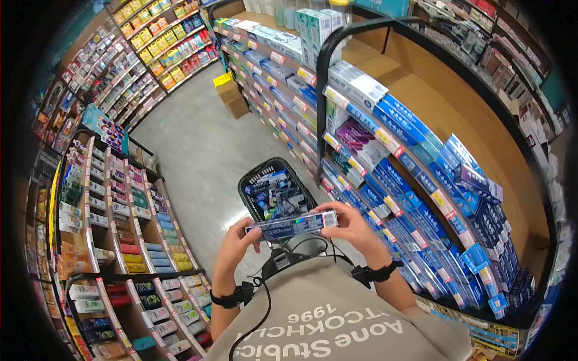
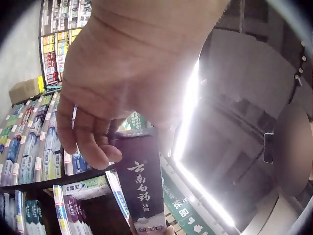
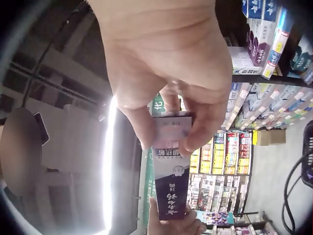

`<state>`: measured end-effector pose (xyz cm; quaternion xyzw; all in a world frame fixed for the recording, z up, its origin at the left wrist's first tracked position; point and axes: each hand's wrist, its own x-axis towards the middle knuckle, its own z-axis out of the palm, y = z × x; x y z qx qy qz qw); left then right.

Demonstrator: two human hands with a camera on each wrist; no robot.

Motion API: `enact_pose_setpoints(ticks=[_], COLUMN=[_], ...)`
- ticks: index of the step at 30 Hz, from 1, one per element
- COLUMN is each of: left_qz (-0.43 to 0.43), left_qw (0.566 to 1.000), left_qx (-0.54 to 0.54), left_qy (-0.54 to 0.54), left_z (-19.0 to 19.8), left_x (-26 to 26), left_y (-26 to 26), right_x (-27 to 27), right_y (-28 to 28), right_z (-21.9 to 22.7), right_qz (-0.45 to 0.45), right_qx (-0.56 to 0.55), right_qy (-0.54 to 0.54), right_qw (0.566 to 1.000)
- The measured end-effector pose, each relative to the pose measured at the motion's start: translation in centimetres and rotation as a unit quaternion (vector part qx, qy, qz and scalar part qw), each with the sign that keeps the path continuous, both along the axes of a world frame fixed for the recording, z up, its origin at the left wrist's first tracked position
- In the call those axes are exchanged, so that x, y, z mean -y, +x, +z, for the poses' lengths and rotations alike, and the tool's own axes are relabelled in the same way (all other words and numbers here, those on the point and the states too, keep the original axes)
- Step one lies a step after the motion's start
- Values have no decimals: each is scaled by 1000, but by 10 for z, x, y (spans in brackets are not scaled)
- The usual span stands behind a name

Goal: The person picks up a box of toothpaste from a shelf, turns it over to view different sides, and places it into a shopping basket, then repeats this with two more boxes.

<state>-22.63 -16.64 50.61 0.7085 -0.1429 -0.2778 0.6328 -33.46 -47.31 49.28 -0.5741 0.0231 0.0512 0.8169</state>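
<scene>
A dark blue and white toothpaste box (image 1: pixel 280 230) is held level in front of the chest, one end in each hand. My left hand (image 1: pixel 241 239) pinches its left end between thumb and fingers. At the other end, the right hand (image 1: pixel 354 231) grips the box the same way. In the left wrist view, the left hand (image 2: pixel 127 83) holds the top of the dark purple toothpaste box (image 2: pixel 142 186). In the right wrist view, the fingers of the right hand (image 3: pixel 171 68) clasp the white end of the toothpaste box (image 3: pixel 172 183), with the left hand at its far end.
A black shopping basket (image 1: pixel 245 180) with several dark packages stands on the grey floor beyond the hands. Toothpaste shelves (image 1: pixel 385 141) rise on the right, with bottle racks (image 1: pixel 123 219) on the left. A cardboard box (image 1: pixel 232 99) sits at the aisle's far end.
</scene>
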Motion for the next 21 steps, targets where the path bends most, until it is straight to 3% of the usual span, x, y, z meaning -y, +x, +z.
enact_pose_setpoints(ticks=[12,19,21], left_qz=[72,77,76], left_qw=[997,996,995], left_qx=[-26,-37,-64], left_qy=[-5,14,-30], left_z=[-19,-9,-29], left_x=[-28,-23,-22], left_y=[-21,-27,-25], right_x=[-9,-14,-11], right_y=[17,19,19], right_z=[-13,-13,-22], right_qz=[86,61,63], right_qx=[-48,-21,-34], right_qy=[-3,0,-10], right_qw=[995,998,997])
